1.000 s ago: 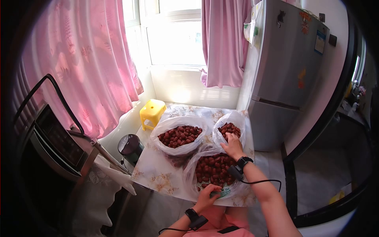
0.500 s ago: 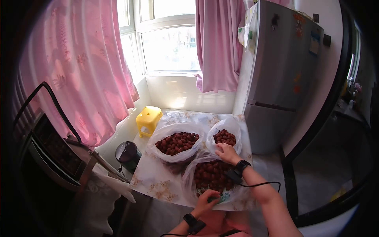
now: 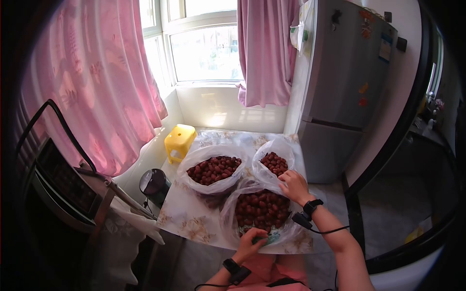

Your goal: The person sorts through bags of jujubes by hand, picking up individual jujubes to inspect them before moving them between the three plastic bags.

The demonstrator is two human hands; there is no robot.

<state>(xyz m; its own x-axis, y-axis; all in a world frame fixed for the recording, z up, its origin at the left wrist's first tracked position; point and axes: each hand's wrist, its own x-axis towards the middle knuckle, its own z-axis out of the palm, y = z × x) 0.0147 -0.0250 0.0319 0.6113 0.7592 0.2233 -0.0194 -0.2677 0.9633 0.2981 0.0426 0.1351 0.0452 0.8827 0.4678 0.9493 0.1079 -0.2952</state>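
Three clear plastic bags of dark red dates are on the flowered table. My left hand [image 3: 251,244] is at the lower edge of the nearest bag [image 3: 226,213], its curled fingers near the green print; what they hold is too small to tell. My right hand [image 3: 294,186] is at the front right rim of the small bag [image 3: 290,154], above the right side of the nearest bag. Its fingers are bent, and whether they pinch the plastic is unclear. The larger bag [image 3: 194,156] stands at the back left, away from both hands.
The table [image 3: 187,224] has a flowered cover. Behind its left corner is a yellow stool [image 3: 180,139], with a dark bin [image 3: 154,183] beside the table. A grey fridge [image 3: 340,87] stands at the back right. An oven-like appliance [image 3: 68,182] is at the left.
My right hand has moved right, from the small bag's front edge toward its right side. My left hand stays at the near bag's lower edge. The camera view has shifted slightly.
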